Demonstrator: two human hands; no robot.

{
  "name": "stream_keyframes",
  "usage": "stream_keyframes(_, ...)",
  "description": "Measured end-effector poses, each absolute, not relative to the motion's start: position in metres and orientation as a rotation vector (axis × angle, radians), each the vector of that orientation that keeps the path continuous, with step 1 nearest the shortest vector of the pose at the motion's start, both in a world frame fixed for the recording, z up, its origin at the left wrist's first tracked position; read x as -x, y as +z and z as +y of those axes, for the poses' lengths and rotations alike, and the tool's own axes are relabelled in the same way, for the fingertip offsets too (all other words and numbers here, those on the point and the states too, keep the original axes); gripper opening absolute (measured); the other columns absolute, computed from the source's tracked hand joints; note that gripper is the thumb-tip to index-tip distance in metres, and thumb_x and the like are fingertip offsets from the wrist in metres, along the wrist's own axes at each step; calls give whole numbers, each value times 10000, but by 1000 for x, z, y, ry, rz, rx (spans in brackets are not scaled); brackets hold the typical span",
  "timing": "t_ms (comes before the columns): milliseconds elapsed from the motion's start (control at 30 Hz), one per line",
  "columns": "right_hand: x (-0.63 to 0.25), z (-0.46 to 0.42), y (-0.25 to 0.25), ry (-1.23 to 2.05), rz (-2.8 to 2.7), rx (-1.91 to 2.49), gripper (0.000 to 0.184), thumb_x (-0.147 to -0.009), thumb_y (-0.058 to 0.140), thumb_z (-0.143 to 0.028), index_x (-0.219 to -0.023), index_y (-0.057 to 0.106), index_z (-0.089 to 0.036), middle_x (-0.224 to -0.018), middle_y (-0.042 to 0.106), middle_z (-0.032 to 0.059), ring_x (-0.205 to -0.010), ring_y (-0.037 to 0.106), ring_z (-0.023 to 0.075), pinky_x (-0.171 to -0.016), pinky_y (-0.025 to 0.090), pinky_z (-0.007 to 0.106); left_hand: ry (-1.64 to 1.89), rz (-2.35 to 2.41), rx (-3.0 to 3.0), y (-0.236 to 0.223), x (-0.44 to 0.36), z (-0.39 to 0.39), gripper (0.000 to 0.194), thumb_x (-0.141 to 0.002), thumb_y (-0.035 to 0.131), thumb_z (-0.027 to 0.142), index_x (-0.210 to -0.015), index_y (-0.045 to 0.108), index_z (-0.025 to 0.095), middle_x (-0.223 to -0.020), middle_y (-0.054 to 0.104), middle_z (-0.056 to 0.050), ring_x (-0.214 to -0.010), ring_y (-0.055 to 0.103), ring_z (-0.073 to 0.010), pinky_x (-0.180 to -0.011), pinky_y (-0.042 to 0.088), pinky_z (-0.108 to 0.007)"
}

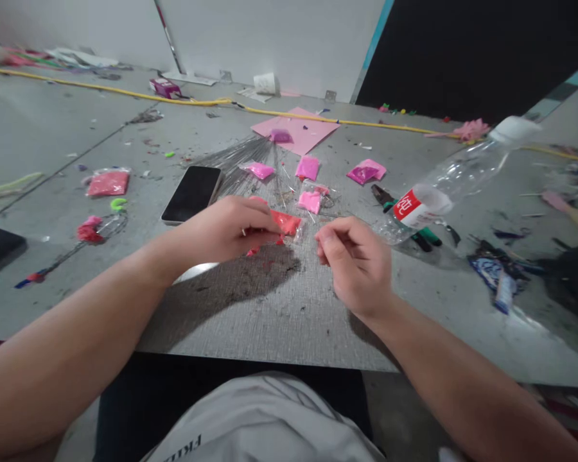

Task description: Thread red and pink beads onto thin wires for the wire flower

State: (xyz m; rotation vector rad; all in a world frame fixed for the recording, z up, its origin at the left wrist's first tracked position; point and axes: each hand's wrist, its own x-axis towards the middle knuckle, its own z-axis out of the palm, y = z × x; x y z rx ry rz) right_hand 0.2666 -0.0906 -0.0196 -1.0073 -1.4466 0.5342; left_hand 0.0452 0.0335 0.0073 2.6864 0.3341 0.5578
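Note:
My left hand [236, 224] is closed, its fingertips pinched at soft coral-red clay [288, 223] that lies in an opened clear bag. Bits of the same clay show above and below the fingers, which hide the rest. To the right of the bag, my right hand [359, 260] is closed with thumb and forefinger pressed together. Whatever it may pinch is too small to make out. Just beyond the hands lies an opened clear packet with pink clay [309, 202]. Thin clear-looking strands [236, 160] fan out behind my left hand.
Behind are pink packets [308, 168] and a pink sheet [301, 128]. A phone [192, 192] lies left. On the right, a tilted plastic bottle [455, 176] stands over green-handled pliers [426, 237]. A yellow cable [173, 98] crosses the back. A red packet [108, 183] lies far left.

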Motion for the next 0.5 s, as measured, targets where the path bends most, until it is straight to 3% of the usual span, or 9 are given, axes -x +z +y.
stream_keyframes(100,-267,-90,-18,514,-1469,1012,209,-1020,606,-316,-864,680,-198,-688,619,-28,-601,564,104,-567,467,260,309,163,-2631,4,-54,15,222,-1023,565,212,-1087,776,189,-977,756,-76,-856,703,-152,-756,507,-241)
stream_keyframes(300,-267,-90,-17,497,-1494,1009,200,-1017,606,-304,-855,666,-201,-706,627,-26,-607,573,100,-581,479,259,157,186,-2774,-14,-59,-3,230,-1028,580,278,-1055,808,268,-950,726,-42,-763,653,-150,-627,415,-271)
stream_keyframes(500,-266,-91,-17,498,-1504,1018,199,-1011,615,-294,-844,662,-196,-700,619,-25,-611,571,101,-585,466,264,102,235,-2900,-12,-58,0,214,-1017,597,273,-1044,809,264,-915,724,-37,-833,654,-192,-780,452,-320)
